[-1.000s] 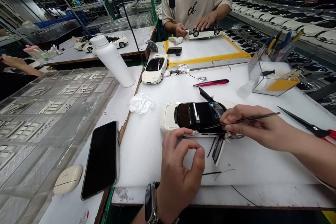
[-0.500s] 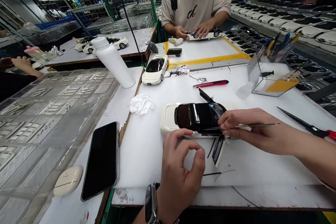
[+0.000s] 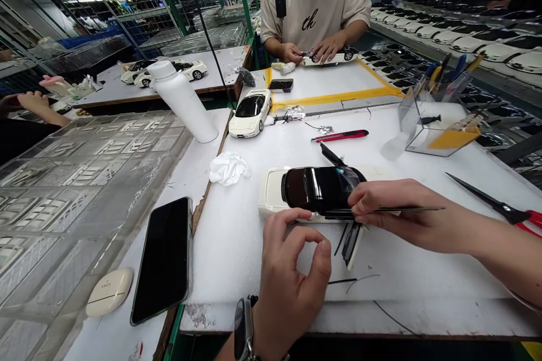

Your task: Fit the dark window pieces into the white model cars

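A white model car (image 3: 272, 189) with a black roof lies across the white tabletop, both doors swung out. My right hand (image 3: 393, 208) is closed around thin dark tweezers (image 3: 417, 209) at the near side of the roof. Dark thin lines run along the window edge there; whether they are tool tips or trim is unclear. My left hand (image 3: 292, 271) curls below the car, thumb and index tips meeting with nothing visible between them. Another finger of it touches the car's near side. The near open door (image 3: 351, 245) stands between the hands.
Black strips (image 3: 342, 281) lie in front. Scissors (image 3: 503, 208), a red craft knife (image 3: 342, 136) and a clear tool holder (image 3: 440, 124) sit right and behind. A crumpled tissue (image 3: 228, 168), phone (image 3: 163, 259) and white bottle (image 3: 182, 98) stand left. A co-worker (image 3: 315, 17) handles another car opposite.
My right hand has shifted slightly left and down along the car's near side with the tweezers. My left hand and the car have stayed in place.
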A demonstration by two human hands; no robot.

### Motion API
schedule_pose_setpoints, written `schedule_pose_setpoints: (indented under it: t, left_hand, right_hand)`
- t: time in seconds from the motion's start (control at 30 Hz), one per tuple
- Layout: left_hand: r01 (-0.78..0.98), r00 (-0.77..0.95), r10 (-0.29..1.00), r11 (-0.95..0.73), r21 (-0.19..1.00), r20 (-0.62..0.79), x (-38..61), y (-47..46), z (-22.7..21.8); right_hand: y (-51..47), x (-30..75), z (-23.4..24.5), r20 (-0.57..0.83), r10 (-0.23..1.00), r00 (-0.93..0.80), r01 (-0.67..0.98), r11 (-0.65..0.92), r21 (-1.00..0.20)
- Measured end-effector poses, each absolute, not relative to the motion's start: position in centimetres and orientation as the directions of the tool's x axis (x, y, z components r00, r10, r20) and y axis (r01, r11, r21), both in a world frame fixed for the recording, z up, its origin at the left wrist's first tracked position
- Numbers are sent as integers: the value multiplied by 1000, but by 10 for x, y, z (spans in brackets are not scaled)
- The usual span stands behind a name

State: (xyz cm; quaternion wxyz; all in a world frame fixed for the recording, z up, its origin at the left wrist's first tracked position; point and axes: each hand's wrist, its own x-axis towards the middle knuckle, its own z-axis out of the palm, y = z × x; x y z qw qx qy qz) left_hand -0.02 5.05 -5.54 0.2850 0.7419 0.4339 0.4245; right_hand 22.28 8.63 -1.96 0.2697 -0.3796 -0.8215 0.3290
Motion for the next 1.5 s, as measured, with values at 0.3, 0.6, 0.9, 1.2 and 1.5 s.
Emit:
schedule_pose_setpoints:
  t: [0.3,0.6,0.9,1.2,1.5]
  left_hand:
    - [406,266,887,-458,791,377,-1,50,-54]
    - [413,259,883,-467,782,390,0,51,-55]
    - [409,261,884,-466,784,389,0,51,-55]
    - [411,262,884,-466,784,387,0,50,-56]
    - [407,264,886,-460,789,381,0,51,-55]
  right_hand:
    - [87,223,-21,207,782,-588,446,527,-724]
    - [87,223,-24,239,776,-583,442,550,-709]
    - [87,223,-23,253,778,-575,444,556,-703]
    - [87,223,-22,233,792,-565,451,532,-717]
    - [75,231,-16,258,820,-510,534,538,-652]
